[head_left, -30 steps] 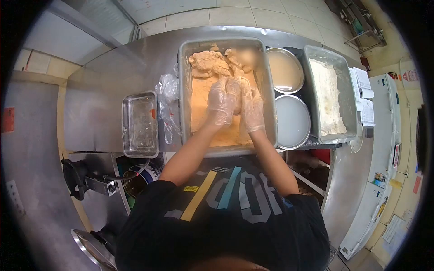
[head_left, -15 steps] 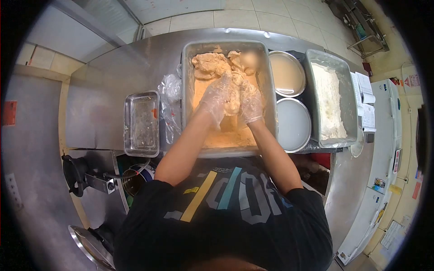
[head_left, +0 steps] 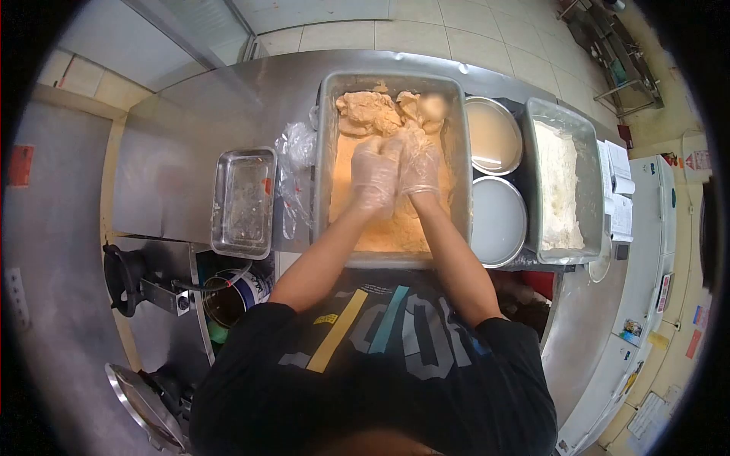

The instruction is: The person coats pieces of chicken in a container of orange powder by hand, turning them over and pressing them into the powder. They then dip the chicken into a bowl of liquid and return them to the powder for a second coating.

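Note:
A grey tub (head_left: 327,175) holds orange-tinted flour (head_left: 391,235) and several coated pieces of what looks like chicken (head_left: 367,110), heaped at its far side. Both hands are in clear plastic gloves over the middle of the tub. My left hand (head_left: 376,171) is closed on a coated piece (head_left: 408,137), and my right hand (head_left: 419,167) closes around its other side. The hands are close together and cover much of that piece. A blurred round patch hides part of the heap at the back right.
Right of the tub stand a round pan of tan liquid (head_left: 493,135), a round pan of whitish liquid (head_left: 498,222) and a tub of white flour (head_left: 557,182). To the left lie crumpled plastic (head_left: 296,152) and a metal tray (head_left: 243,203). A burner (head_left: 125,281) is lower left.
My hands have drawn closer together around the piece, and less of it shows between them. The whole view has shifted slightly, with the tub now a little further right.

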`<move>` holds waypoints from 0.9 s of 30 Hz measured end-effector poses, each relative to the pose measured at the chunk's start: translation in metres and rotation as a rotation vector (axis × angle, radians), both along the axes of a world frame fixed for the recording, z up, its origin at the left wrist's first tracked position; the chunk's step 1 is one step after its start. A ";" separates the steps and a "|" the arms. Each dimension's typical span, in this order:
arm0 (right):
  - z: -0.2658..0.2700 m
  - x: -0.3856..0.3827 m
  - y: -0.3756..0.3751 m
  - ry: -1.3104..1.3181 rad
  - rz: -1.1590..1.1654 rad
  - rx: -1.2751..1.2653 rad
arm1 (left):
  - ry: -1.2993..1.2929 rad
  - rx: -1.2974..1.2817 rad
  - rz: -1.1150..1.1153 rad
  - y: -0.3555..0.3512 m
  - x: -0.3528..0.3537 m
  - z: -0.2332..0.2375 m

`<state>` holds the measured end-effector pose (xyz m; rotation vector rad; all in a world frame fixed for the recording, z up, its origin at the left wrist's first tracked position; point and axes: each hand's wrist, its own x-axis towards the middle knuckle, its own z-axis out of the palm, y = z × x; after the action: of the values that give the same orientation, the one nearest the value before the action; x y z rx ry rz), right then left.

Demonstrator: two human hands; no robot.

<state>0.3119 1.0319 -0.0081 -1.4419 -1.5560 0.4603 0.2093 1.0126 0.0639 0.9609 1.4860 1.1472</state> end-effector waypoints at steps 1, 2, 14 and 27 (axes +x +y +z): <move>0.004 -0.007 0.001 0.149 -0.017 -0.044 | -0.061 -0.012 -0.023 0.005 -0.004 -0.010; 0.000 -0.010 -0.001 0.192 -0.049 -0.050 | -0.120 -0.030 -0.046 0.011 -0.011 -0.030; -0.008 -0.018 -0.011 0.362 0.068 -0.169 | -0.113 -0.600 -0.284 0.016 -0.041 0.010; -0.025 0.075 0.014 0.007 -0.100 -0.501 | -0.074 -0.474 -0.234 0.012 -0.059 -0.040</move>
<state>0.3870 1.0463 -0.0335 -1.8812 -1.4117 0.8363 0.1503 1.0242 0.0236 0.7281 1.4513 0.6149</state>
